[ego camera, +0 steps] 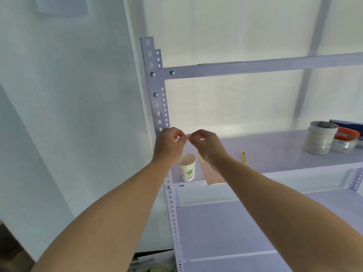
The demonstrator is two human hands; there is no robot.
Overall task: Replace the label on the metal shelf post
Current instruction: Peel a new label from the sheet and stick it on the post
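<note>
A white perforated metal shelf post rises at the left of the rack. Just right of it, at shelf height, a small red-and-white label is pinched between my left hand and my right hand, fingertips of both curled on its ends. The label hangs in the air, apart from the post. Faint reddish marks show on the post above my left hand. A sheet of red-printed labels lies on the shelf below my right wrist, partly hidden by it.
A paper cup stands on the shelf near the post. A yellow-handled cutter lies mid-shelf. Stacked tape rolls and an orange tape dispenser sit at the right. A wall runs along the left.
</note>
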